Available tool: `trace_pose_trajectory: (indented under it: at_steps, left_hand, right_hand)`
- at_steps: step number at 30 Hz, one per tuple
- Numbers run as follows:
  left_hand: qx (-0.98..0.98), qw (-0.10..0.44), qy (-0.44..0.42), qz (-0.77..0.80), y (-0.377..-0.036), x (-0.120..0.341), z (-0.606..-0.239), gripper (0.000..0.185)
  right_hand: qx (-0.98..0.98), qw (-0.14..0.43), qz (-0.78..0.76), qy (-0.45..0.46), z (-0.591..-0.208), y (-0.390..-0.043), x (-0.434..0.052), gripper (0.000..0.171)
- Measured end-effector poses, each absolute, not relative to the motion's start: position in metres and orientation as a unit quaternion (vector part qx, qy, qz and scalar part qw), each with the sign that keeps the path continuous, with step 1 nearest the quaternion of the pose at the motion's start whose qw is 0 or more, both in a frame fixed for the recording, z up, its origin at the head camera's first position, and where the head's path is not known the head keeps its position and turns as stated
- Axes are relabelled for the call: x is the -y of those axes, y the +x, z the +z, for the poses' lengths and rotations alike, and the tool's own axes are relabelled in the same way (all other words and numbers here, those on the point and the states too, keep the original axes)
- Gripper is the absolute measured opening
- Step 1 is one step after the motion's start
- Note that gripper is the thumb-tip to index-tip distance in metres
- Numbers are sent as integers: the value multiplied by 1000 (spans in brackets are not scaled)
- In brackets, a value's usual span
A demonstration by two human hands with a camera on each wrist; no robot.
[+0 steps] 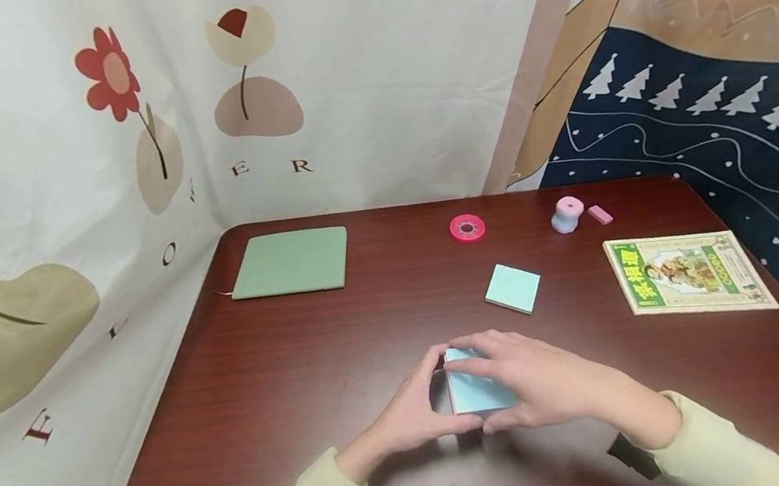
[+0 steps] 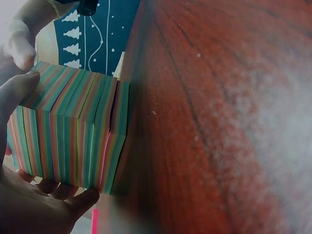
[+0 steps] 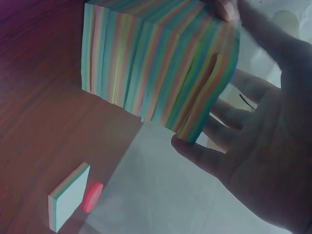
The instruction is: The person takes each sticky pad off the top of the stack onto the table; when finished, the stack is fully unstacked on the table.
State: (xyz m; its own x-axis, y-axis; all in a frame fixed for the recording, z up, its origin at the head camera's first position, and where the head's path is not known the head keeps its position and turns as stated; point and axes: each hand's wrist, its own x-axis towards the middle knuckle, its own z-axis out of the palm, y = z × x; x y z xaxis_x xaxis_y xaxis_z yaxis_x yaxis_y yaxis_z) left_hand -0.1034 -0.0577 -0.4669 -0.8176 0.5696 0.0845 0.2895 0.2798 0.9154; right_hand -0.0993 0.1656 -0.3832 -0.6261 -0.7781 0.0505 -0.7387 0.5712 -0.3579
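Note:
A tall stack of sticky note pads (image 1: 474, 394), pale blue on top with multicoloured striped sides, stands on the table between both hands. My left hand (image 1: 412, 412) grips the stack from the left, thumb on the near side and fingers at the far side, as the left wrist view shows on the striped pads (image 2: 73, 131). Over the top from the right, my right hand (image 1: 547, 374) holds the uppermost pad (image 3: 209, 97), its thumb and fingertips at opposite edges. A single pale mint sticky note pad (image 1: 512, 288) lies beyond the stack.
Toward the back left lies a green notebook (image 1: 292, 262). A pink ring-shaped roll (image 1: 467, 228), a pink and lilac spool-like item (image 1: 566, 215) and a small pink block (image 1: 600, 214) sit along the back. An illustrated booklet (image 1: 689, 275) lies at right. Printed curtains border the table.

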Motion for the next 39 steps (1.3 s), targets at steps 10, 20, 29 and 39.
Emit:
trace_pose_trajectory:
  at_steps: [10,20,29,39]
  left_hand:
    - [-792,131,267,533,-104,58,-468,80]
    - [-796,129,267,528,-104,59,-469,83]
    - [-792,130,262,536,-105,57,-469,82]
    - [-793,139,257,534,-105,57,-468,81]
  right_hand:
    - [-899,49,-142,-411,-382,-101,-163,65]
    - [-905,60,-171,-385,-374,-109,-183,61]
    - [-945,45,-191,-263,-374,-138,-235,59]
    - [-967,54,-183,-167,-419,-173,-296,55]
